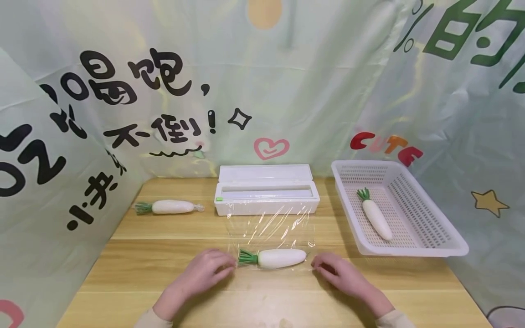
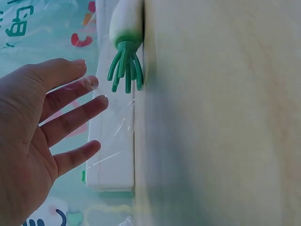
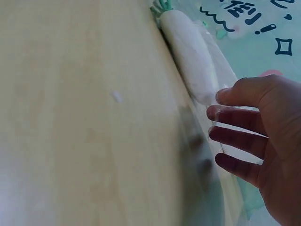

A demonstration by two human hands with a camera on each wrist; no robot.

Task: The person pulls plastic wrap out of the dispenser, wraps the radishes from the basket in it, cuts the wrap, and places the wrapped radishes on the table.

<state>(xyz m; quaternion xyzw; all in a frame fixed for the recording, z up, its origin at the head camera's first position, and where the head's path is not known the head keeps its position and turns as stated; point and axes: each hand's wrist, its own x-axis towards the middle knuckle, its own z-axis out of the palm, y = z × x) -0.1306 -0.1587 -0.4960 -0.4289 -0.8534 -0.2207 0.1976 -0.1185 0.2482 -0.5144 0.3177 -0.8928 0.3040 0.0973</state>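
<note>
A white radish (image 1: 282,258) with a green top lies sideways on clear plastic wrap (image 1: 270,230), which runs forward from a white wrap dispenser (image 1: 266,206). By the radish's leaves, my left hand (image 1: 210,269) pinches the wrap's near left corner between thumb and index finger; its other fingers are spread in the left wrist view. Beyond the radish's tip, my right hand (image 1: 338,273) holds the near right corner at its thumb and index fingertips. The right wrist view shows that thumb (image 3: 230,95) close to the radish's end.
Another radish (image 1: 172,207), with wrap bunched at its tip, lies at the back left of the wooden table (image 1: 156,255). On the right, a white plastic basket (image 1: 410,252) holds one radish (image 1: 376,219). The dispenser's lid (image 1: 264,173) stands raised. Printed cloth hangs behind.
</note>
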